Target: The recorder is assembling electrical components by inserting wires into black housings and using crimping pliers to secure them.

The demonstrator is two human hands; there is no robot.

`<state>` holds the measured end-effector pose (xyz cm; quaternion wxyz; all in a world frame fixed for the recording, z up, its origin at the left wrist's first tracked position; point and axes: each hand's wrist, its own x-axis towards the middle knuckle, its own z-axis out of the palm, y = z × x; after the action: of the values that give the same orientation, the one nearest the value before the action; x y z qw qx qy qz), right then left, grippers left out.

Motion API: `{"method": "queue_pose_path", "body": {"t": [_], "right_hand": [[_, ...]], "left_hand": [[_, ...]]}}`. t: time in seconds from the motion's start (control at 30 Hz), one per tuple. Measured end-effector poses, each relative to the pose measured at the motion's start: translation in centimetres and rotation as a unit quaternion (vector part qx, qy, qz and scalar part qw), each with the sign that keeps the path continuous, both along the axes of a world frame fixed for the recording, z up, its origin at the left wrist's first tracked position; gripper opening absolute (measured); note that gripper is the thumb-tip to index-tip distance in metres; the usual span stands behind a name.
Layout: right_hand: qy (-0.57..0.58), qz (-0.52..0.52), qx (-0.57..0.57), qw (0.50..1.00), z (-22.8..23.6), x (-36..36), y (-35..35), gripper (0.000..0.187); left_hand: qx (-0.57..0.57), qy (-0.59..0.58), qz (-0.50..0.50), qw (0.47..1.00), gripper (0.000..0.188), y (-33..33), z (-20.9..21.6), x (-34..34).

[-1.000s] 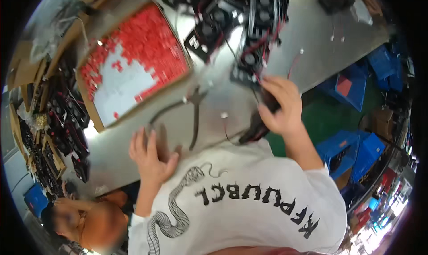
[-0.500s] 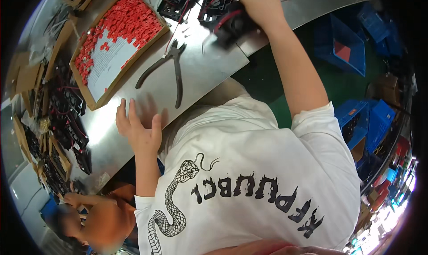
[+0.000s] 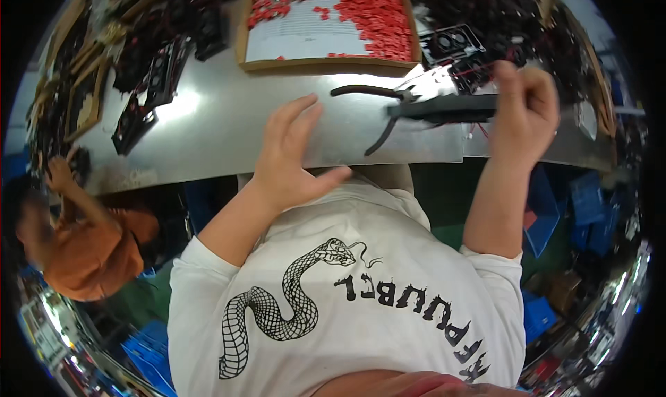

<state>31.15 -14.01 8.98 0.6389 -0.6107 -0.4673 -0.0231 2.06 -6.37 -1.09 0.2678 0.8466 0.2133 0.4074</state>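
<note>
My right hand (image 3: 525,113) is closed on the end of a black fan unit (image 3: 444,110), seen edge-on and smeared by motion. That unit is held over the metal table and partly covers a pair of pliers (image 3: 368,90) with dark handles spread apart. My left hand (image 3: 291,154) is at the table's front edge, empty, with its fingers apart and thumb out. Beyond the pliers sits a shallow cardboard tray (image 3: 326,67) holding many small red pieces (image 3: 378,22) on a white printed sheet.
More black fan units lie at the back right (image 3: 451,42) and at the left (image 3: 135,123). A person in orange (image 3: 97,251) works at the table's left end. Blue crates (image 3: 544,217) stand on the green floor to the right.
The view has swung round, so the tray now appears straight ahead. My right hand has brought the black fan unit over the pliers. My left hand stays open.
</note>
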Motion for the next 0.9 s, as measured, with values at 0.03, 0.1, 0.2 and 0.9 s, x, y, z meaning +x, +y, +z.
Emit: {"method": "queue_pose_path", "body": {"t": [0.03,0.1,0.2,0.9], "right_hand": [[0.112,0.068,-0.034,0.991,-0.4,-2.8,1.2,0.03],[0.206,0.148,-0.09,0.963,-1.7,-7.0,3.7,0.031],[0.267,0.218,-0.22,0.913,-4.7,-10.4,5.4,0.026],[-0.384,0.388,-0.271,0.793,4.0,-11.9,1.9,0.012]], "left_hand": [[-0.002,-0.004,0.013,1.0,0.08,-0.6,0.9,0.1],[0.21,-0.014,0.061,0.976,0.08,-2.0,3.2,0.2],[0.175,0.243,0.135,0.945,0.078,-2.5,5.5,0.5],[0.003,0.35,0.056,0.935,0.074,4.9,2.4,-6.2]]}}
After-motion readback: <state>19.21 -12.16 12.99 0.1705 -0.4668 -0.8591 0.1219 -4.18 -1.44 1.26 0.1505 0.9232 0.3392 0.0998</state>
